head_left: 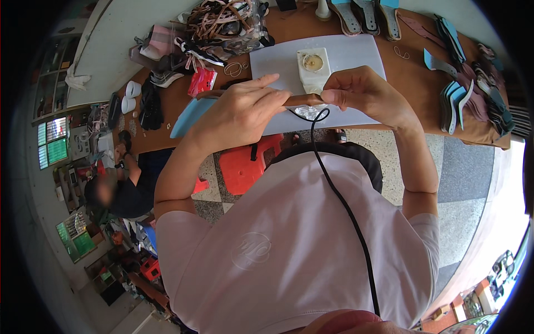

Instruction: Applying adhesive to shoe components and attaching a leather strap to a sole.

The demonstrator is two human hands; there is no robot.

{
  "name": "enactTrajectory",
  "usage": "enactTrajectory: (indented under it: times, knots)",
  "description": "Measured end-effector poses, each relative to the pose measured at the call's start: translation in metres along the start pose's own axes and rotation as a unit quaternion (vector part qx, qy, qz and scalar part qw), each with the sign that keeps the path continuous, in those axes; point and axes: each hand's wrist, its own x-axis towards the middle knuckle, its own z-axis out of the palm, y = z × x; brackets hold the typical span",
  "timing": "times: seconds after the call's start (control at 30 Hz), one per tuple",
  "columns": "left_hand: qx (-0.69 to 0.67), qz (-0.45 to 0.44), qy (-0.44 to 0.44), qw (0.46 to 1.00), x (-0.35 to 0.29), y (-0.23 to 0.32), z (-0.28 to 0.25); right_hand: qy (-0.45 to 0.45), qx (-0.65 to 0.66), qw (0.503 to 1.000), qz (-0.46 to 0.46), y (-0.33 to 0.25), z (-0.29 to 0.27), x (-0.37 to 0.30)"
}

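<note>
Over the table's front edge I hold a long brown strip (303, 100), which looks like leather, between my two hands. My left hand (239, 114) is wrapped around its middle, with the fingers fairly straight and the thumb hidden. The strip's right end is pinched between thumb and fingers of my right hand (367, 97). Just beyond the hands stands a white container (305, 78) with a round opening showing something yellowish. A light blue flat piece (189, 118) lies beside my left wrist; whether it joins the strip I cannot tell.
A white sheet (356, 55) covers the middle of the brown table (283, 28). Straps (222, 25) pile up at the back left, near a red packet (202, 82). Several blue-topped soles (453, 103) stand right. A black cable (339, 195) hangs down my front. Another person (125, 186) sits left.
</note>
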Motion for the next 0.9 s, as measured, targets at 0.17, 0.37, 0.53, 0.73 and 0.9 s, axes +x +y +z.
enactTrajectory:
  times: [0.17, 0.37, 0.53, 0.73, 0.9]
  knots:
    - [0.008, -0.009, 0.007, 1.0, 0.002, 0.004, -0.001, -0.003, -0.012, 0.998, 0.059, -0.002, -0.001, 0.004]
    - [0.014, -0.029, 0.012, 0.999, -0.004, 0.004, 0.005, 0.016, 0.078, 0.997, 0.005, -0.001, 0.004, 0.003]
    - [0.001, -0.029, 0.023, 0.999, -0.004, 0.004, 0.005, 0.035, 0.11, 0.992, -0.045, -0.001, 0.006, 0.003]
    - [-0.01, -0.039, 0.041, 0.998, -0.008, 0.004, 0.01, 0.013, 0.115, 0.993, -0.03, -0.003, 0.001, 0.004]
    - [-0.02, -0.055, 0.061, 0.996, -0.01, 0.005, 0.013, 0.009, 0.12, 0.992, -0.044, -0.003, -0.002, 0.007]
